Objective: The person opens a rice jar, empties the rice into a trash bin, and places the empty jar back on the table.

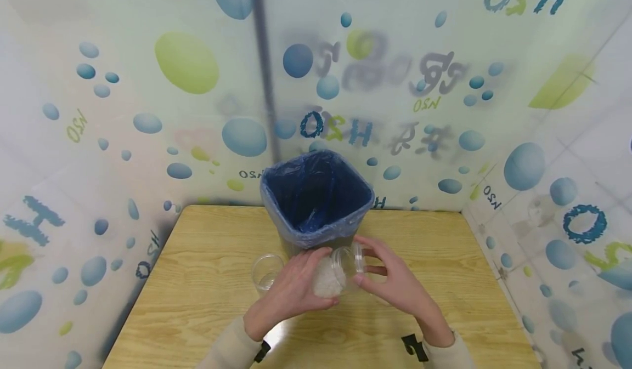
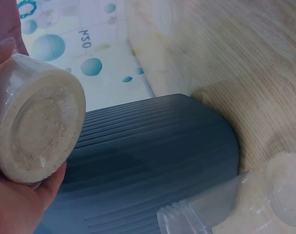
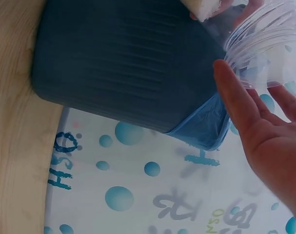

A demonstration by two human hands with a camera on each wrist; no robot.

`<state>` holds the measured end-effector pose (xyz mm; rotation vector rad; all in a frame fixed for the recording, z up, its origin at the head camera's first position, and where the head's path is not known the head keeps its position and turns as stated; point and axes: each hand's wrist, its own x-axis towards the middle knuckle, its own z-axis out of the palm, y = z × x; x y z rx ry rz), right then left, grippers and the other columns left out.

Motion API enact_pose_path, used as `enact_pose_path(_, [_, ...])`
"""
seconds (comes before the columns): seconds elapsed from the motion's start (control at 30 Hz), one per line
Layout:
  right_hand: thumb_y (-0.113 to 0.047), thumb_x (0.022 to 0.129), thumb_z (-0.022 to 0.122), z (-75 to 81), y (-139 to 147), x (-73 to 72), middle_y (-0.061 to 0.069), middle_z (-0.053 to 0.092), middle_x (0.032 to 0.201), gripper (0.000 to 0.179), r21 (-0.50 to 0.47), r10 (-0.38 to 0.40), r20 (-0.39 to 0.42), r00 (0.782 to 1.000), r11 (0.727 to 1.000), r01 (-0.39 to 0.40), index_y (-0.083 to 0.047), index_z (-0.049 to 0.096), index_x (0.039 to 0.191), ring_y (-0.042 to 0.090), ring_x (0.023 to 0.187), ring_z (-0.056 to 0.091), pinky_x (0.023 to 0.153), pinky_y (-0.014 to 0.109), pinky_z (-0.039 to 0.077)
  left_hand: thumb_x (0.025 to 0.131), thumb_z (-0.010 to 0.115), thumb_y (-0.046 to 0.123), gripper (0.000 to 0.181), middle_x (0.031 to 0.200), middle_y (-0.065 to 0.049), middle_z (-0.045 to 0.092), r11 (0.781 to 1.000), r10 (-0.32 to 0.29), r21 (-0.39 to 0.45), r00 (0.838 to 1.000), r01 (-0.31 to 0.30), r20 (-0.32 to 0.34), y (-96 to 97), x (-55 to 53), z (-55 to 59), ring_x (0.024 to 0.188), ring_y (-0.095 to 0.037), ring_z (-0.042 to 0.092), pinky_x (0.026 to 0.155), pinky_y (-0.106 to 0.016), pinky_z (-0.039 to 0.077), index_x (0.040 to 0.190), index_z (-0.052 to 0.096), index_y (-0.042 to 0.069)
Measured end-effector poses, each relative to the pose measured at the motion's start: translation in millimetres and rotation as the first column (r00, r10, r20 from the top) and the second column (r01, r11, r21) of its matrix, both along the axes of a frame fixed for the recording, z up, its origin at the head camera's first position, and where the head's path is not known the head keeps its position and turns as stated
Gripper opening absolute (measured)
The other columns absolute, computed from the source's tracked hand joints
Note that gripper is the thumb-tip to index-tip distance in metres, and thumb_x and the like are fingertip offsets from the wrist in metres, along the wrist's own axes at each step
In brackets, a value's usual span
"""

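My left hand [image 1: 291, 284] grips a clear plastic jar [image 1: 328, 276] lying tilted on its side, its mouth toward the right. Pale grainy stuff fills much of its lower end. In the left wrist view, the round base of this jar [image 2: 43, 126] faces the camera. My right hand [image 1: 395, 278] holds a clear, ridged lid [image 1: 358, 257] between thumb and fingers, close at the jar's mouth. From the right wrist, the lid [image 3: 269, 44] shows beside the fingertips, partly cut off by the frame edge. Both hands are just in front of the bin.
A dark ribbed bin [image 2: 152, 156] with a blue plastic liner [image 1: 316, 193] stands on the wooden table [image 1: 207, 303] near the back wall. Left of it stands another clear jar [image 1: 266, 270]. Patterned walls [image 1: 187, 62] enclose the table at the back and sides.
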<state>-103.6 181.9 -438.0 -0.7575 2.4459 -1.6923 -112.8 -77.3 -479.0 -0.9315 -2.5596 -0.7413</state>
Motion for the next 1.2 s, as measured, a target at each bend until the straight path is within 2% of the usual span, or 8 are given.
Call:
enact_pose_path(0.17, [-0.007,0.097,0.071,-4.8,7.6,-2.2,0.021,0.044,0.153,0.066,-0.056,-0.017,0.015,1.000,0.998,0.018,-0.004,0.041,0.155,0.047,0.131,0.052,0.096,0.035,0.055,0.063,0.094,0.051,0.100,0.126,-0.007,0.066,1.000,-0.005,0.025,1.000,0.005,0.026,-2.5,2.7,0.0,0.108,-0.024,0.064,0.089,-0.043,0.055,0.142,0.051,0.009])
enact_pose_path(0.33, [-0.007,0.098,0.068,-10.9,13.7,-5.0,0.021,0.043,0.155,0.066,-0.092,-0.055,0.041,0.998,0.994,0.059,-0.005,0.038,0.157,0.048,0.133,0.049,0.097,0.030,0.054,0.062,0.094,0.051,0.100,0.127,-0.007,0.066,0.999,-0.007,0.053,1.000,0.006,0.024,-4.2,4.4,-1.8,0.111,-0.024,0.064,0.091,-0.042,0.054,0.142,0.051,0.008])
enact_pose_path(0.5, [-0.011,0.100,0.067,-21.9,24.0,-10.0,0.017,0.044,0.155,0.064,-0.061,-0.128,0.052,0.990,0.990,0.131,-0.015,0.039,0.158,0.045,0.134,0.048,0.098,0.026,0.051,0.062,0.095,0.049,0.100,0.131,-0.007,0.064,0.995,-0.027,0.094,1.000,0.025,0.011,-6.0,6.1,-2.5,0.114,-0.024,0.063,0.094,-0.042,0.054,0.142,0.051,0.008])
enact_pose_path(0.83, [-0.016,0.098,0.072,-50.4,48.6,-24.9,0.018,0.043,0.154,0.068,0.030,-0.256,0.103,0.961,0.967,0.254,-0.007,0.039,0.157,0.039,0.132,0.050,0.094,0.024,0.051,0.059,0.097,0.047,0.103,0.133,-0.007,0.064,0.988,-0.035,0.148,0.999,0.037,-0.015,-9.8,5.2,-3.6,0.116,-0.024,0.062,0.094,-0.043,0.054,0.142,0.050,0.007])
enact_pose_path(0.93, [-0.020,0.098,0.073,-59.3,56.8,-27.8,0.018,0.044,0.153,0.069,0.076,-0.293,0.116,0.949,0.955,0.285,-0.007,0.040,0.157,0.038,0.131,0.052,0.094,0.027,0.052,0.059,0.097,0.047,0.103,0.133,-0.007,0.063,0.987,-0.040,0.154,0.999,0.042,-0.011,-10.7,5.3,-3.7,0.116,-0.024,0.062,0.094,-0.043,0.054,0.142,0.050,0.007])
enact_pose_path(1.2, [-0.035,0.098,0.072,-85.4,82.0,-36.8,0.025,0.042,0.153,0.076,0.238,-0.363,0.175,0.915,0.918,0.319,-0.004,0.036,0.158,0.043,0.129,0.052,0.092,0.049,0.055,0.059,0.097,0.046,0.103,0.134,-0.007,0.063,0.984,-0.046,0.171,0.999,0.044,0.010,-12.6,5.6,-5.1,0.117,-0.024,0.062,0.094,-0.043,0.054,0.142,0.051,0.007])
